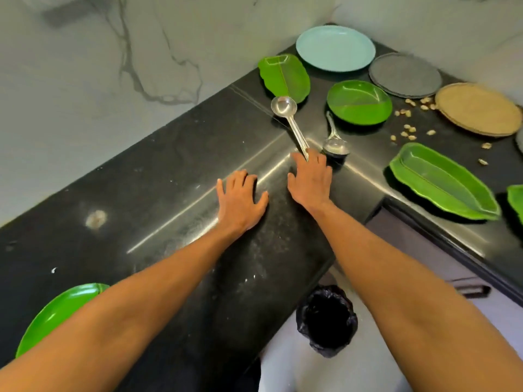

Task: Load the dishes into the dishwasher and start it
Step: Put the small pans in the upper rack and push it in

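On the black corner counter [169,193] lies a steel ladle [294,125], its bowl towards the wall. My right hand [310,179] reaches flat over the counter, and its fingertips touch the near end of the ladle's handle. My left hand [240,199] rests palm down on the counter, holding nothing. A second steel spoon [335,144] lies just right of my right hand. Behind them sit a green leaf-shaped plate [285,76], a round green divided plate [359,101], a light blue plate [335,48] and a grey plate [404,75].
A tan woven plate [478,113] and a long green leaf tray [441,182] sit to the right, with nut shells [407,128] scattered between. Another green plate [56,312] lies near left, under my forearm. A bin with a black bag [327,321] stands on the floor below.
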The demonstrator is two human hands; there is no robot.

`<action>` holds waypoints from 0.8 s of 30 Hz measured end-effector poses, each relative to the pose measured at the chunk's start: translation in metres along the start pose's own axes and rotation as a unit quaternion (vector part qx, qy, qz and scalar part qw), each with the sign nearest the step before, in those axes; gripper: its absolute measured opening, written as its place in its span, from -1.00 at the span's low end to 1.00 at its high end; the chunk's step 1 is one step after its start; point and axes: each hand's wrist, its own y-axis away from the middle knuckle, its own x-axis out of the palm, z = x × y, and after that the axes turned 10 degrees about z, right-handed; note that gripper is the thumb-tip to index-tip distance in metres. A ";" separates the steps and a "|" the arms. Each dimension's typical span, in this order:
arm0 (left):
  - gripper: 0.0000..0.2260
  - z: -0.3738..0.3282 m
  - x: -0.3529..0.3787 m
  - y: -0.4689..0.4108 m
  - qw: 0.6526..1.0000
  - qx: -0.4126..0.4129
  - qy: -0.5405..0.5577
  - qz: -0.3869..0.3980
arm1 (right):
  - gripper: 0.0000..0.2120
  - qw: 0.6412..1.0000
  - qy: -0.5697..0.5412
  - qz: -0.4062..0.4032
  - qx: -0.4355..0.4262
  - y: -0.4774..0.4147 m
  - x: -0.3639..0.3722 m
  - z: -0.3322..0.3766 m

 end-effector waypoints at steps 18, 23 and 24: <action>-0.51 -0.005 0.000 -0.030 0.998 -0.045 -0.012 0.041 | -0.62 0.993 -0.098 0.009 0.071 0.011 0.013 0.035; -0.51 -0.007 -0.001 -0.029 0.998 -0.041 -0.010 0.044 | -0.56 0.986 -0.144 0.034 0.079 0.008 0.003 0.030; -0.51 -0.007 -0.001 -0.029 0.998 -0.043 -0.010 0.046 | -0.60 0.984 -0.150 0.049 0.089 -0.004 0.003 0.031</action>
